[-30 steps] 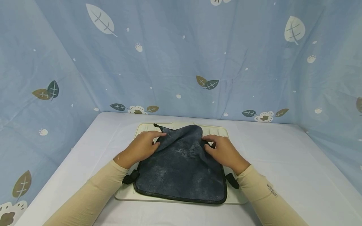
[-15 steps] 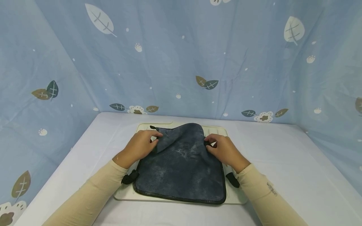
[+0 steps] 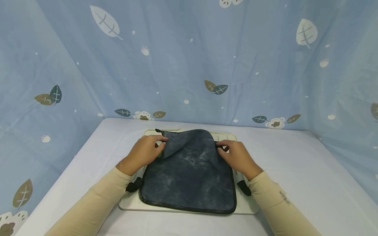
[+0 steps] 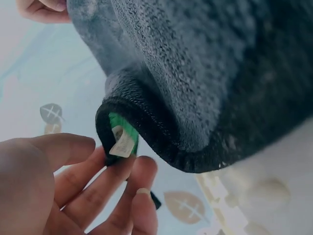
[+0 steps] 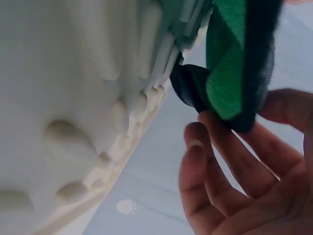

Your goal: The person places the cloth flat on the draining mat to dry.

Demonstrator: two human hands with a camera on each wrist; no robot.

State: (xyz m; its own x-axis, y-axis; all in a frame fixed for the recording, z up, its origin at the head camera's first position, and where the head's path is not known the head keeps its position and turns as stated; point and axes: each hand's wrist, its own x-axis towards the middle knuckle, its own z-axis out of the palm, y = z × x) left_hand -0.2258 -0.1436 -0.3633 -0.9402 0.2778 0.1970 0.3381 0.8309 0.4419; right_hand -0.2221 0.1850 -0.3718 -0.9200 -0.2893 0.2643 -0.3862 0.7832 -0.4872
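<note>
A dark blue-grey cloth with black bound edging lies over a cream ridged tray in the head view. Its far part is raised and rippled. My left hand holds its left edge near a corner with a small black tab. In the left wrist view, a white label and green underside show at the fingertips. My right hand pinches the cloth's right edge. The right wrist view shows the green underside above its fingers, over the tray.
The tray rests on a table with a white cover. Behind and at the sides hangs a blue curtain printed with leaves and flowers. Dark gear sits by the left wrist, and similar dark gear by the right.
My left hand has shifted slightly left and my right hand slightly right, drawing the cloth's far part wider. The far left corner has moved left with the left hand.
</note>
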